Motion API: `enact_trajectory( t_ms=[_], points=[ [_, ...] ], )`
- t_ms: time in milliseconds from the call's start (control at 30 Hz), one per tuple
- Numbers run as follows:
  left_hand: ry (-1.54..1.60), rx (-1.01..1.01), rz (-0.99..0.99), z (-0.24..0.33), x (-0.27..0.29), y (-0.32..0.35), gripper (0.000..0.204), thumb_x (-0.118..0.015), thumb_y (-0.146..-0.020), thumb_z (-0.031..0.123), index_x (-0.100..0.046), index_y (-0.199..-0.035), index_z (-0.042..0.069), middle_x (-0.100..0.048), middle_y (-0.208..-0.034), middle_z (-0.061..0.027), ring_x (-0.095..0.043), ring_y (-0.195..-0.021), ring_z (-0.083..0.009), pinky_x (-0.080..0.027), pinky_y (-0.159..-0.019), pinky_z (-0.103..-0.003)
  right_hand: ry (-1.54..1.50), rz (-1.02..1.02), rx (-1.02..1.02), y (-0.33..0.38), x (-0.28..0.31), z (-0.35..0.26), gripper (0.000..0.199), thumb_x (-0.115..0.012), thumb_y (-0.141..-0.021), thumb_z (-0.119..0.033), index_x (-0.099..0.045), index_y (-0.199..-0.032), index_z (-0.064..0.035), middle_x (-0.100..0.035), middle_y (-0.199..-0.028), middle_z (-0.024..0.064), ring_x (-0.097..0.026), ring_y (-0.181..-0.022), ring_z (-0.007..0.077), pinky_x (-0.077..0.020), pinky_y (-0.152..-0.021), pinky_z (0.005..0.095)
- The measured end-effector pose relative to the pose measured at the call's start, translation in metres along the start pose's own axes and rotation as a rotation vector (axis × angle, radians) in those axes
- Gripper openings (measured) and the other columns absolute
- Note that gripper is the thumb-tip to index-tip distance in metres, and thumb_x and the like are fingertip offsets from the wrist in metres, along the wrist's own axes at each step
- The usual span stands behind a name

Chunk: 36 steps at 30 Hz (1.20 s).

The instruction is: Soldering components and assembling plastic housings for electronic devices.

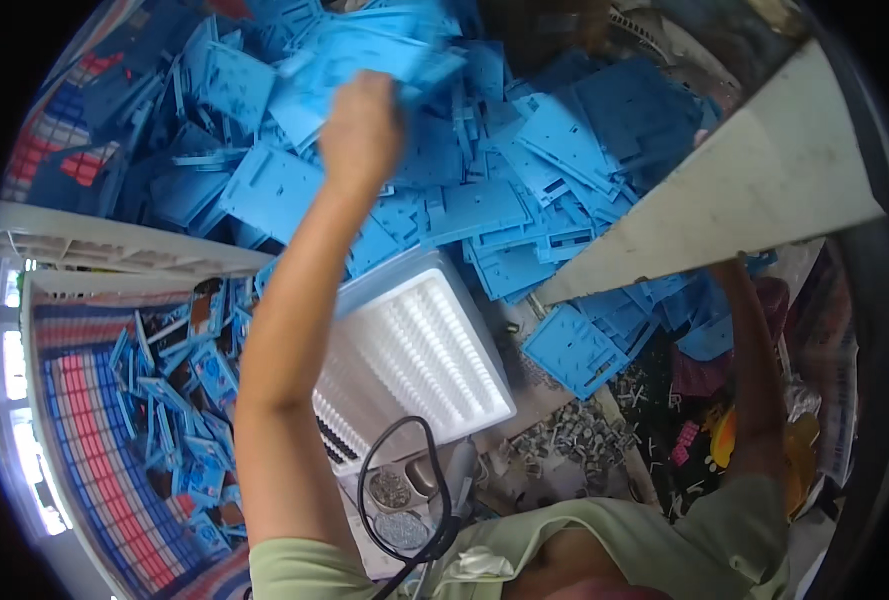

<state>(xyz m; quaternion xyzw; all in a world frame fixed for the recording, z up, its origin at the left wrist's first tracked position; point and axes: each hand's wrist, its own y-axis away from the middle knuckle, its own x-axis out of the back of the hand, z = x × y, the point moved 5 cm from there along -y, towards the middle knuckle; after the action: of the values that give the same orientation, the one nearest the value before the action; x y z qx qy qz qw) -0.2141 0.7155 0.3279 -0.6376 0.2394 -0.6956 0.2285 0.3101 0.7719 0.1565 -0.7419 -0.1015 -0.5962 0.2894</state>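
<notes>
**Inspector A:** What is recorded for the left hand (pixel 362 128)?

**Inspector B:** It is raised on an outstretched arm over a large heap of blue plastic plates (pixel 485 190). The fingers are closed around the lower edge of one blue plate (pixel 365 55), which is blurred and held above the heap, near the top of the view.

**Inspector A:** And the right hand?

**Inspector B:** It is hidden behind a pale board (pixel 745 190) that slants across the right side. Only the forearm is seen, running up to the board's lower edge. Whether that hand is open or closed cannot be told.

**Inspector A:** What else is noted?

**Inspector B:** A white ribbed tray (pixel 415 365) lies just below the heap, between the two arms. A black cable (pixel 405 490) is looped in front of it, beside small round tins (pixel 392 490). Small grey metal parts (pixel 575 435) are scattered right of the tray. More blue pieces (pixel 190 400) are piled on a striped woven sack (pixel 105 470) at the left.
</notes>
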Motion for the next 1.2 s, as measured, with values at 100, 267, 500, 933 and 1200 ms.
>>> enact_trajectory(
  t_ms=[100,267,500,933,1200],
  points=[
    [0.225,-0.255,-0.002,0.095,-0.014,0.001,0.022,-0.065,-0.081,0.009,-0.06,-0.102,0.009,-0.059,-0.106,-0.0089,-0.06,-0.102,-0.0319,-0.057,-0.073,-0.045,-0.052,-0.013,-0.068,0.014,-0.007,0.009,0.038,-0.071,-0.085,-0.025,-0.065,-0.113,-0.0004,-0.064,-0.111,0.0233,-0.064,-0.101,0.0401,-0.05,-0.088,0.0469],
    [0.582,-0.629,0.025,0.193,-0.022,0.002,0.018,-0.062,-0.08,0.011,-0.064,-0.098,0.01,-0.062,-0.106,-0.0075,-0.061,-0.104,-0.0285,-0.058,-0.071,-0.041,-0.206,-0.157,-0.388,0.031,0.018,0.021,0.043,-0.071,-0.084,-0.022,-0.063,-0.118,0.0041,-0.062,-0.122,0.0249,-0.061,-0.111,0.0416,-0.0503,-0.092,0.0445],
    [0.51,-0.99,-0.111,0.233,-0.09,0.022,0.05,-0.071,-0.076,0.032,-0.063,-0.121,0.01,-0.064,-0.115,-0.0125,-0.057,-0.122,-0.0273,-0.046,-0.097,-0.052,-0.224,0.037,-0.403,0.054,0.002,0.1,0.048,-0.067,-0.086,-0.018,-0.058,-0.129,0.0028,-0.056,-0.136,0.0243,-0.058,-0.123,0.0383,-0.0495,-0.1,0.0409],
    [-0.13,0.828,-0.486,-0.27,-0.051,-0.003,0.121,-0.053,-0.072,0.087,-0.034,-0.153,-0.001,-0.035,-0.155,-0.0274,-0.02,-0.148,-0.0485,-0.015,-0.115,-0.069,-0.069,-0.009,-0.401,0.056,-0.004,0.092,0.05,-0.067,-0.086,-0.017,-0.057,-0.131,0.0024,-0.055,-0.137,0.0251,-0.055,-0.125,0.0395,-0.0472,-0.102,0.0427],
    [0.491,0.752,-0.306,-0.108,-0.113,0.004,0.112,-0.075,-0.07,0.063,-0.037,-0.141,-0.015,-0.05,-0.141,-0.0329,-0.053,-0.129,-0.0419,-0.042,-0.109,-0.042,-0.06,-0.007,-0.42,0.065,-0.002,0.094,0.051,-0.066,-0.085,-0.017,-0.056,-0.132,0.0021,-0.055,-0.137,0.0256,-0.054,-0.126,0.0403,-0.0458,-0.103,0.0439]
  ],
)
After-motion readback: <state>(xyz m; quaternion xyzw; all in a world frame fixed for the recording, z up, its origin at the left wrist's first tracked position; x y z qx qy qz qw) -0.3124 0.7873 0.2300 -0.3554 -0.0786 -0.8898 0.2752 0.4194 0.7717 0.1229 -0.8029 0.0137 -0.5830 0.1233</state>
